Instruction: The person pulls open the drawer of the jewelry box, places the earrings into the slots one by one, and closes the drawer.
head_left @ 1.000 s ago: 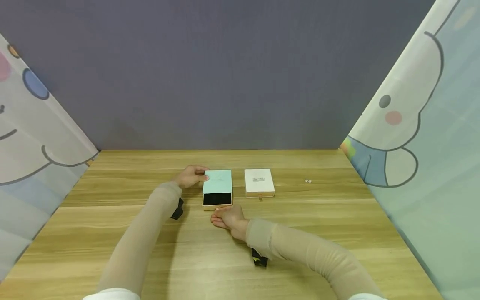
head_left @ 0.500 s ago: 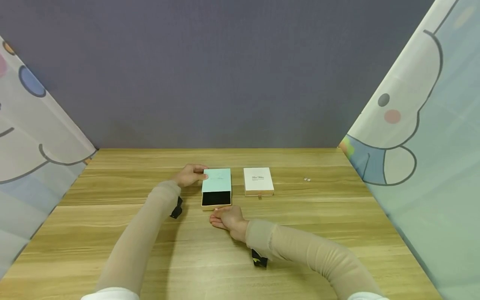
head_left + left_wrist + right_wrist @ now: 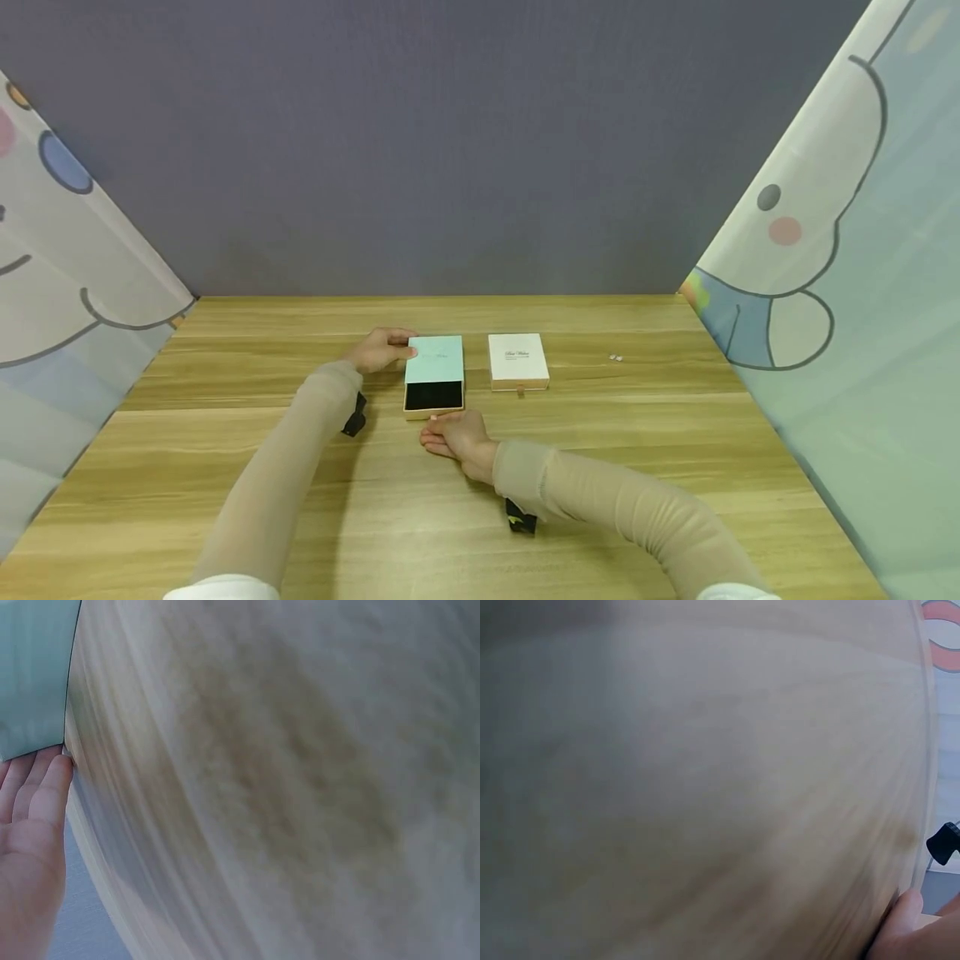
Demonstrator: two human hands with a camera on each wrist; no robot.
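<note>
A mint-green sliding box (image 3: 436, 358) lies on the wooden table (image 3: 300, 467), its black-lined drawer (image 3: 433, 397) pulled part way out toward me. My left hand (image 3: 381, 350) grips the sleeve's left edge, thumb on top. In the left wrist view the fingers (image 3: 34, 795) lie against the mint box (image 3: 30, 675). My right hand (image 3: 452, 435) sits at the drawer's front edge and seems to pinch it there; the pinch itself is hidden. The right wrist view shows only blurred table and a bit of the hand (image 3: 904, 922).
A white closed box (image 3: 517, 361) with a small pull tab lies just right of the mint one. Two tiny pale objects (image 3: 616, 358) rest further right. Printed cloth panels (image 3: 847, 292) wall both sides, and a grey wall (image 3: 450, 150) stands behind.
The black drawer shows slightly more than a second ago, drawn a little further toward me. Both hands stay in nearly the same places.
</note>
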